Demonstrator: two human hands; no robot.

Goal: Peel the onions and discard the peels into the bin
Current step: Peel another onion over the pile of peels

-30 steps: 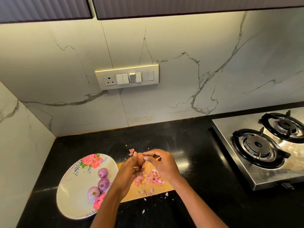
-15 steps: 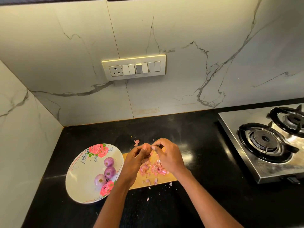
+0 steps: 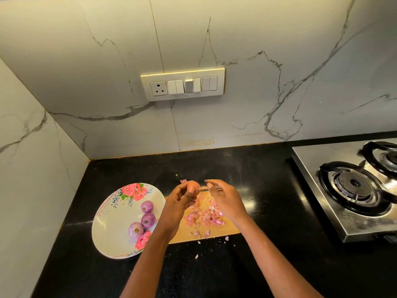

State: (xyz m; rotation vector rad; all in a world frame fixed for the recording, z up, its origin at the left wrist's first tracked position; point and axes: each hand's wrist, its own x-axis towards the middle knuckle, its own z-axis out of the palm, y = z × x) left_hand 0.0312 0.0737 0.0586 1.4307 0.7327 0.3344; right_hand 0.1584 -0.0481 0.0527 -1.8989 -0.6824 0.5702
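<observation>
Marble-veined wall panels back a black tabletop (image 3: 247, 168), with a switch plate (image 3: 183, 84) on the wall and a steel gas stove (image 3: 352, 190) at the right edge. Near centre lies a wooden cutting board (image 3: 217, 230), strewn with pink peels (image 3: 206, 216); a few flakes have spilled onto the tabletop just near of it. Left of the board, touching or nearly so, sits a floral plate (image 3: 111, 229) carrying three peeled onions (image 3: 145, 218), purple and glossy. I read the left hand (image 3: 175, 208) as raised above the board's far end, its fingers curled round a small onion (image 3: 192, 187) that still wears an orange-brown skin. The right hand (image 3: 225, 201) is just beside it, thumb and forefinger pinching a thin strip of skin (image 3: 203, 187) that runs off the onion's right end. My judgement on handling: the onion is light, firm and round, likely to slip once the slick inner layer is bared, so a cupped grip round its middle suits it. The dry skin is papery and brittle and will probably tear into flakes, so it is best taken close to the root or tip, where it lifts. The peels are near weightless and would scatter easily; gathering them by scooping with both hands seems wiser than picking. No bin is visible from this view.
</observation>
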